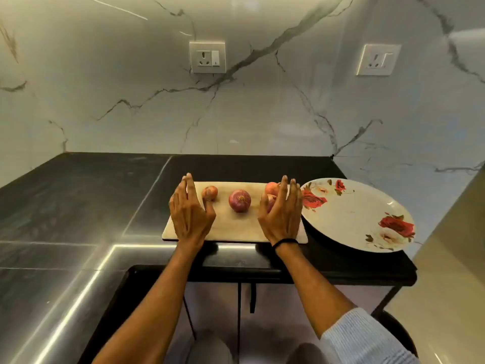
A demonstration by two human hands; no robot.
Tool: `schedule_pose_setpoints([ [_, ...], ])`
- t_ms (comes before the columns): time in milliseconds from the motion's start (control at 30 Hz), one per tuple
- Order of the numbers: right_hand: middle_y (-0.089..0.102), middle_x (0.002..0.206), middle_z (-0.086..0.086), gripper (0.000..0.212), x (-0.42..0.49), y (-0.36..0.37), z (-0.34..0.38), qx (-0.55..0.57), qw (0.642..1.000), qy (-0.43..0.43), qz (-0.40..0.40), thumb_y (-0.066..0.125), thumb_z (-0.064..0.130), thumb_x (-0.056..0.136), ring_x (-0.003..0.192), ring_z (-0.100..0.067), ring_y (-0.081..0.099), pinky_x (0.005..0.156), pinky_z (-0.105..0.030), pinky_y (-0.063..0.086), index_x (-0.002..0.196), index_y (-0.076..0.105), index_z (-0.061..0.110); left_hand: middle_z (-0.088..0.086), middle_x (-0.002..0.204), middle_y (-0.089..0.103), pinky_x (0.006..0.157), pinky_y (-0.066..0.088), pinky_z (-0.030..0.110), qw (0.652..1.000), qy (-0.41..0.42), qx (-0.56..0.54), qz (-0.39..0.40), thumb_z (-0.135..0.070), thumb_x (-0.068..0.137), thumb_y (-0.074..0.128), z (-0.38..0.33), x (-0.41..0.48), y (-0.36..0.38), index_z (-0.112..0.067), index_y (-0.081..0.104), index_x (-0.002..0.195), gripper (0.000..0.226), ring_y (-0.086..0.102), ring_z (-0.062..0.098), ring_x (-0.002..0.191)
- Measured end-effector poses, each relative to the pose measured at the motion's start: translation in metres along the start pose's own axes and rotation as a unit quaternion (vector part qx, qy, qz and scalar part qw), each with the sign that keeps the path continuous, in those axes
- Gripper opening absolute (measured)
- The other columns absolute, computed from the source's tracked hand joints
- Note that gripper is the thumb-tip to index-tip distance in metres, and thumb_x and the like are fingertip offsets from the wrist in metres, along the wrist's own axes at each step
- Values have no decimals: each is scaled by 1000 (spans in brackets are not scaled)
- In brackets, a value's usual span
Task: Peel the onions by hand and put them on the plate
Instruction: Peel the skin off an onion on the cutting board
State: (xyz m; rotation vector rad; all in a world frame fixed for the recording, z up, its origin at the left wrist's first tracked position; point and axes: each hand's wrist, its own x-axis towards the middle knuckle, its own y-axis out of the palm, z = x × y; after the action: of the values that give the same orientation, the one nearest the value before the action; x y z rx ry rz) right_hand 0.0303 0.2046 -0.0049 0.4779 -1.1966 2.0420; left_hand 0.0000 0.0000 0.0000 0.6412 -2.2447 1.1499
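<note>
A pale wooden cutting board [236,228] lies on the dark counter. Several unpeeled red onions sit on it: a small onion [211,191] at the left, a larger onion [239,200] in the middle, and two onions [271,189] at the right, partly hidden by my fingers. My left hand [189,214] hovers over the board's left part with its fingers straight, holding nothing. My right hand [282,215] hovers over the right part, fingers spread, in front of the right onions. A white plate with red roses [351,216] stands just right of the board, with nothing on it.
The black counter [78,200] runs to the left and ends at a front edge just below the board. A marble wall with two power sockets [207,57] rises behind. The counter's right end lies just past the plate.
</note>
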Motion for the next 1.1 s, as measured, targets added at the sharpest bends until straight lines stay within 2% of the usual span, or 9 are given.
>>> schedule_pose_setpoints([
  [167,35,153,-19,72,0,6,-5,31,997,75,-5,42,55,94,142,-35,33,116,-50,31,151,29,14,16,161,25,119,22,47,999,-40,-6,9,-52,99,42,-2,1,10,-20,14,159,74,28,33,146],
  [267,30,155,-20,81,0,12,-9,61,992,106,11,36,63,91,141,-37,32,110,-52,39,153,20,14,16,163,17,121,20,51,998,-42,2,38,-54,97,47,4,2,16,-23,7,159,80,19,34,149],
  [367,26,156,-19,86,-1,14,-9,76,990,118,21,46,64,90,142,-39,31,109,-55,40,154,11,18,15,164,11,121,20,56,996,-64,6,68,-64,94,47,7,0,18,-27,0,159,88,13,34,151],
  [433,26,156,-19,89,-3,15,-8,75,991,108,26,53,61,89,141,-39,32,106,-56,43,154,8,20,13,164,9,118,24,59,994,-75,1,84,-69,91,48,7,-4,16,-30,-4,158,93,14,35,151],
  [567,30,154,-17,91,-10,11,-7,68,991,103,48,54,61,86,137,-37,39,102,-52,48,154,8,20,14,165,8,116,27,60,991,-94,9,97,-73,87,49,3,-16,6,-33,-6,157,97,20,38,149],
  [733,44,143,-14,92,-20,0,-3,69,992,75,81,62,57,83,127,-31,48,106,-46,45,152,16,17,16,164,10,116,27,60,988,-107,9,111,-76,85,49,-2,-22,-5,-34,-6,156,100,24,40,147],
  [833,50,134,-12,88,-23,-4,-6,60,993,58,88,65,54,82,120,-28,52,104,-41,46,149,22,18,17,164,11,115,28,60,987,-107,15,120,-75,86,50,-6,-24,-9,-34,-7,156,99,25,40,147],
  [967,54,128,-13,84,-23,-6,-4,45,993,49,100,65,54,83,115,-28,54,102,-42,46,147,24,18,18,164,13,115,27,58,987,-102,16,122,-76,88,45,-3,-25,-9,-34,-7,157,96,27,39,146],
  [1100,52,131,-13,83,-25,0,-7,21,994,43,96,62,57,85,117,-29,53,102,-44,47,147,25,17,18,163,15,116,26,57,988,-104,15,116,-76,89,43,3,-23,-2,-34,-8,156,95,29,40,145],
])
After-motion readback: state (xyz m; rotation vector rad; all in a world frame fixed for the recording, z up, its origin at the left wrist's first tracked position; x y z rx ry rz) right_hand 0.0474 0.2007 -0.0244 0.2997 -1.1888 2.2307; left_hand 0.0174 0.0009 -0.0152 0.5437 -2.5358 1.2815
